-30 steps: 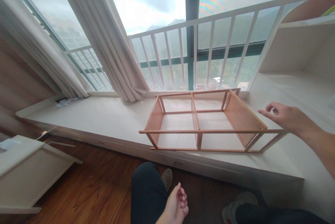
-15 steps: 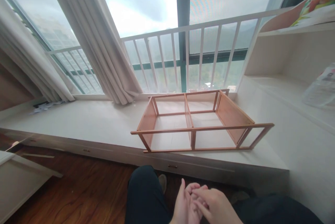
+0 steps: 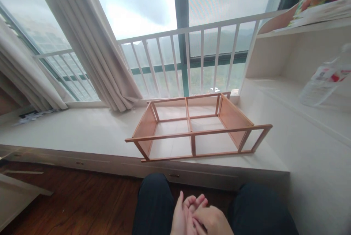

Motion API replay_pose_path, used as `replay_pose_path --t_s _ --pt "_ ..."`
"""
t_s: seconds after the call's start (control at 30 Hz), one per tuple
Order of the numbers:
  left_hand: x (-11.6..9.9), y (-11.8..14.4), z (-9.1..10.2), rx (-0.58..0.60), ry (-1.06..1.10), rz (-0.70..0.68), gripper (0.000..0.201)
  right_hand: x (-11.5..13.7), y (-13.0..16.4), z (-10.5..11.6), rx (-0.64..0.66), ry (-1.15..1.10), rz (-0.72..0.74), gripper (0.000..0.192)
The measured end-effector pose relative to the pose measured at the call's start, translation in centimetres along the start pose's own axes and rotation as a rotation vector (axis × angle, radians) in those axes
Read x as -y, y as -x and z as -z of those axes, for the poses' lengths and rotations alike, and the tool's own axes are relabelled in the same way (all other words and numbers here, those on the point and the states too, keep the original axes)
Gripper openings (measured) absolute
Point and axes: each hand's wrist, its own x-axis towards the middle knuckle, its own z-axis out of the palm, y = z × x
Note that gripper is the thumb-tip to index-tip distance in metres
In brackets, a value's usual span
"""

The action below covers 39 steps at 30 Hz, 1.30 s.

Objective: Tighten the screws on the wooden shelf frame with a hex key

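Hands meet low between the knees, left hand [image 3: 183,217] and right hand [image 3: 212,222] pressed together with fingers loosely curled, gripping nothing. The wooden frame [image 3: 194,128] lies well apart from them on the window ledge [image 3: 82,132], its near rail reaching close to the edge; a careless nudge could likely tip it onto the floor [image 3: 82,202].

High-rise home room — curtains [image 3: 90,44], window seat [image 3: 82,132], railed window [image 3: 192,59], wood floor [image 3: 82,205].
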Motion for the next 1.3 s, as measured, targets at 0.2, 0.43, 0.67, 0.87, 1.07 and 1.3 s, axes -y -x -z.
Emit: replay_pose_path --t_s 0.2,0.43,0.67,0.87,1.07,1.3 --pt "-1.6 0.6 -0.8 -0.067 -0.002 -0.065 0.023 0.0 -0.1 -0.9 0.016 -0.085 -0.062 0.024" --pt "-2.5 0.8 -0.3 -0.086 -0.018 -0.049 0.026 0.2 -0.4 -2.5 0.138 -0.163 -0.08 0.018" --pt "-3.4 1.4 -0.3 -0.054 -0.074 -0.09 0.033 0.8 -1.0 -2.5 0.183 -0.26 -0.14 0.015" --pt "-3.0 1.7 -0.4 0.062 -0.129 -0.139 0.04 1.5 -1.8 -1.5 -0.073 -0.393 -0.179 0.02" --pt "-4.7 2.4 -1.3 0.151 -0.746 -0.519 0.029 1.3 -2.5 0.5 -0.221 -0.51 -0.359 0.025" --pt "-13.9 5.6 -11.0 0.271 -1.758 -1.708 0.028 0.6 -2.9 1.7 -0.369 -0.612 -0.556 0.029"
